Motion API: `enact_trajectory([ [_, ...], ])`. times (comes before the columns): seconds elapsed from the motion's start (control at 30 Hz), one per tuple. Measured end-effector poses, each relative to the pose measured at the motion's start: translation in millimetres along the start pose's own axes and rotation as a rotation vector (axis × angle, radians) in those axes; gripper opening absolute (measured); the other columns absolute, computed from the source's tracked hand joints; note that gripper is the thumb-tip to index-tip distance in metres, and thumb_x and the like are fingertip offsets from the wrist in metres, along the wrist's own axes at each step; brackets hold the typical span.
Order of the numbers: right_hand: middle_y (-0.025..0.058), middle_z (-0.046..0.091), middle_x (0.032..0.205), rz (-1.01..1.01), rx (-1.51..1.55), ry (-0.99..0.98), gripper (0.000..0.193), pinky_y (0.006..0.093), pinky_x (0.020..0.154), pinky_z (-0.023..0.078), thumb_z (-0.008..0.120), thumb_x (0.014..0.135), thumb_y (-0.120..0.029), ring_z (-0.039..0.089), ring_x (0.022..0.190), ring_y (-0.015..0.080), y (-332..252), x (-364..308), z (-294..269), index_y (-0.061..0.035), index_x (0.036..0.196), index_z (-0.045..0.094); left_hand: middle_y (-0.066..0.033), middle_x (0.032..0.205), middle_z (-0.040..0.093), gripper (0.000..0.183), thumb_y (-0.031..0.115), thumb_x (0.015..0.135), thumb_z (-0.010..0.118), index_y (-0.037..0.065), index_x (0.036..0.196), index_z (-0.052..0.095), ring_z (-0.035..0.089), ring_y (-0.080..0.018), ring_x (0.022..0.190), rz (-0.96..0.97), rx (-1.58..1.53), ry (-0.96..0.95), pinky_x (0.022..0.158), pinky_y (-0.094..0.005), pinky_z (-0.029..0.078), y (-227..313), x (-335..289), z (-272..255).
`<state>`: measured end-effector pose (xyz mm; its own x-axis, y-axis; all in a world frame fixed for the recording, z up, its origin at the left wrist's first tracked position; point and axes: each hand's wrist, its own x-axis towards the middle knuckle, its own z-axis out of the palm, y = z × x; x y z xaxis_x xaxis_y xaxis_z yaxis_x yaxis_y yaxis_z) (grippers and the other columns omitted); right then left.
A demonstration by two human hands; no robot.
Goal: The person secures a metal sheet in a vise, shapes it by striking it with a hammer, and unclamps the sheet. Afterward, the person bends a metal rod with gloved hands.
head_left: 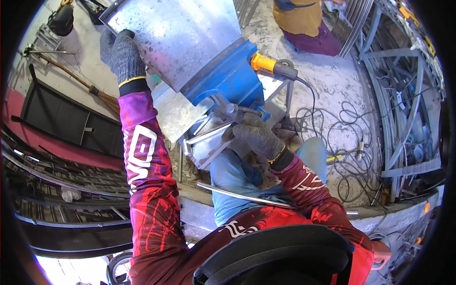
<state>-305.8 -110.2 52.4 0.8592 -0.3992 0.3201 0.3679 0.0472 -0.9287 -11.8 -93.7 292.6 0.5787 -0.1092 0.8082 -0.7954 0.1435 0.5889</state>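
Note:
A shiny sheet-metal piece (175, 38) stands at the top centre, its lower end against the jaws of a blue bench vise (228, 76). My left hand (124, 54), in a grey knit glove, grips the metal's left edge, with its fingertips partly hidden. In front of the vise, my right hand (259, 135), gloved the same way, is curled at the end of a bare steel vise handle (209, 133). An orange and black angle grinder (273, 65) lies just right of the vise, its cord trailing down.
Tangled black cables (349, 156) spread over the floor at right, beside a metal frame rack (403, 109). Another person (304, 23) is at the top right. Dark metal frames (61, 114) and a broom (102, 97) stand at left. A thin metal strip (244, 194) crosses near my lap.

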Motion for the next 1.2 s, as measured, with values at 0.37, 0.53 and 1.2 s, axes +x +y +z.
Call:
enact_trajectory([
  [0.37, 0.0158, 0.052, 0.142, -0.092, 0.758, 0.199, 0.062, 0.0423, 0.088, 0.056, 0.061, 0.097, -0.016, 0.069, 0.100, 0.0281, -24.6, 22.0, -60.7, -0.0045, 0.151, 0.034, -0.0104, 0.092, 0.071, 0.037, -0.002, 0.075, 0.065, -0.003, 0.111, 0.070, 0.065, -0.0192, 0.080, -0.010, -0.067, 0.038, 0.074, -0.0320, 0.053, 4.2, -4.5, 0.7],
  [0.53, 0.0152, 0.056, 0.130, -0.057, 0.688, 0.490, 0.056, 0.0485, 0.089, 0.056, 0.063, 0.097, -0.023, 0.066, 0.106, 0.0344, 5.7, 20.1, -119.0, -0.0058, 0.144, 0.039, -0.0089, 0.085, 0.069, 0.032, -0.002, 0.075, 0.064, -0.004, 0.107, 0.071, 0.064, -0.0177, 0.075, 0.012, -0.065, 0.039, 0.070, -0.0315, 0.053, 9.5, -7.5, 3.7],
  [1.2, 0.0134, 0.062, 0.130, -0.194, -1.389, 0.462, 0.051, 0.0438, 0.104, 0.047, 0.063, 0.074, 0.003, 0.057, 0.122, 0.0401, 66.8, -16.7, -140.3, -0.0092, 0.124, 0.062, -0.0103, 0.090, 0.069, 0.029, 0.001, 0.078, 0.065, -0.005, 0.106, 0.069, 0.064, -0.0179, 0.077, -0.043, -0.029, -0.003, 0.070, -0.0312, 0.052, -0.9, -3.0, 1.6],
])
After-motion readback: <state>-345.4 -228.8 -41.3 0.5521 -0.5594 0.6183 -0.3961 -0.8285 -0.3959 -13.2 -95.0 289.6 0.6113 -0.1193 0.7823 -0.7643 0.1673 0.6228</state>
